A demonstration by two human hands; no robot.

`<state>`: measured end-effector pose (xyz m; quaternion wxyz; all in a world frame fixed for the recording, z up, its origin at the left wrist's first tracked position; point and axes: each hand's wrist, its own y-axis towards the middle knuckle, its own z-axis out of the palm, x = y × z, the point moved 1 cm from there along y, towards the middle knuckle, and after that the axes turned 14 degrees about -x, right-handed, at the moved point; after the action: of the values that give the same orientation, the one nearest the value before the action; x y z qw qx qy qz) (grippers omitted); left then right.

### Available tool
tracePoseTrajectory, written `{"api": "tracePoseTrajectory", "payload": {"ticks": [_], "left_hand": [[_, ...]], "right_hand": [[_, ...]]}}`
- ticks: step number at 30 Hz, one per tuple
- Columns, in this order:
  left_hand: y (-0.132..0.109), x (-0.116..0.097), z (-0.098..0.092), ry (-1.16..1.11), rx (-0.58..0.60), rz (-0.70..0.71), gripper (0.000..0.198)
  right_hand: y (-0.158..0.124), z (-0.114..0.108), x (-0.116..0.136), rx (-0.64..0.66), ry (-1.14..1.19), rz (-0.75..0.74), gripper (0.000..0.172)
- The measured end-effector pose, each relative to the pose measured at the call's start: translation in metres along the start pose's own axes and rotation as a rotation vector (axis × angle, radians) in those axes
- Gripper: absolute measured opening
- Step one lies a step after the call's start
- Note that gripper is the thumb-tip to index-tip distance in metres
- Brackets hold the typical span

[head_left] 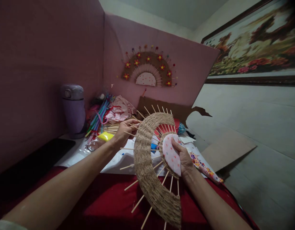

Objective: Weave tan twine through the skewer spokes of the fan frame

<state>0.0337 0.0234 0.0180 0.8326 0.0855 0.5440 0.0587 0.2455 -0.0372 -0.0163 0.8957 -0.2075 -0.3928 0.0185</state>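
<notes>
A half-round woven fan point(144, 153) of brown twine is held up in front of me, tilted so its curve faces left. Thin wooden sticks run out through its outer edge. My right hand point(184, 156) grips its white dotted cloth centre point(170, 153), thumb on the front and the other fingers hidden behind. At the upper left edge, my left hand point(127, 129) has its fingers closed about one of the sticks; the exact fingertip contact is partly hidden.
A finished-looking fan with red flowers point(148, 59) hangs on the pink board point(185, 64). A purple tumbler point(74, 111) stands left, beside colourful pipe cleaners point(101, 111), pink dotted cloth point(121, 108) and a yellow packet point(105, 136). Cardboard point(229, 148) leans right.
</notes>
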Motion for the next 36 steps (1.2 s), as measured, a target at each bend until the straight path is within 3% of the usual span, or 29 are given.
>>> {"api": "tracePoseTrajectory", "payload": {"ticks": [5, 13, 20, 29, 36], "left_hand": [[-0.001, -0.002, 0.0, 0.025, -0.029, -0.011, 0.026], [-0.001, -0.008, -0.003, -0.055, 0.027, -0.015, 0.016], [0.006, -0.012, -0.009, -0.068, 0.041, -0.037, 0.035], [0.0, -0.015, -0.005, 0.15, -0.104, 0.131, 0.014], [0.005, -0.012, -0.005, 0.262, -0.18, 0.301, 0.011]], "right_hand": [[0.0, 0.0, 0.001, 0.005, -0.013, -0.038, 0.014], [0.002, -0.003, 0.003, 0.019, -0.024, -0.084, 0.013], [0.001, -0.003, 0.007, -0.006, -0.023, -0.093, 0.012], [0.0, -0.001, 0.009, -0.04, -0.043, -0.1, 0.011], [0.0, 0.001, 0.008, -0.085, -0.057, -0.117, 0.013]]}}
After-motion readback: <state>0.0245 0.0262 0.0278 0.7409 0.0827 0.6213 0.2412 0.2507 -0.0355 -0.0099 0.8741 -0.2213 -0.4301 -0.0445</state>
